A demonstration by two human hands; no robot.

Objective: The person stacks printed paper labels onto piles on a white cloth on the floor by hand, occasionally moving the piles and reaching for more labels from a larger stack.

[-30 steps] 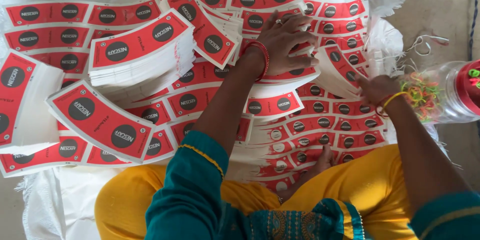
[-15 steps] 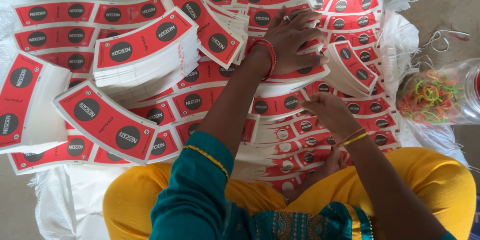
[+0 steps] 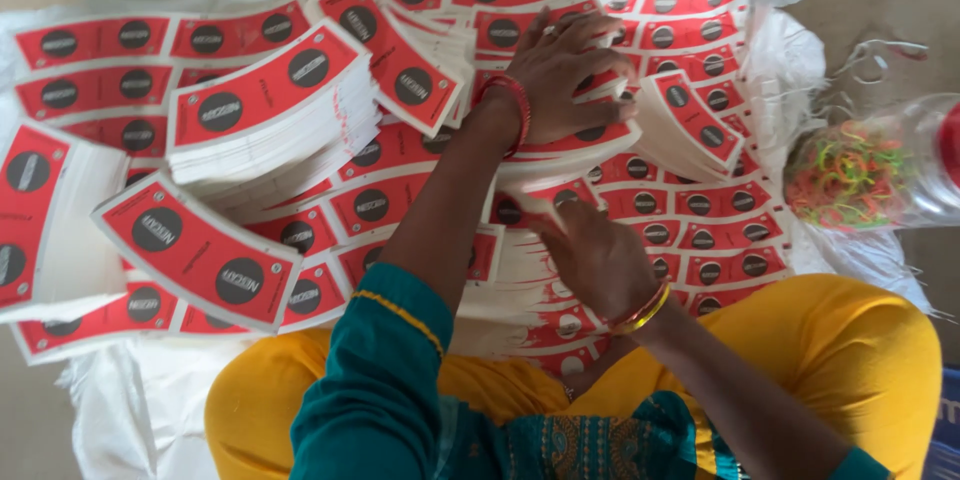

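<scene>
Two hands work the heap of red curved paper blanks point(image 3: 640, 205): our left hand point(image 3: 565, 75) lies flat, fingers spread, pressing the upper stack, while our right hand point(image 3: 590, 255) pinches a few blank edges nearer our lap. We judge this a gathering step; squaring the bundle calls for care. Banded stacks point(image 3: 265, 110) lie left; a clear jar of coloured rubber bands point(image 3: 865, 175) lies right.

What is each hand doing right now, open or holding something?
Left hand: open, fingers spread, pressing flat on a stack of red paper blanks.
Right hand: fingers curled at a lower stack's edge; grip cannot be told.
</scene>
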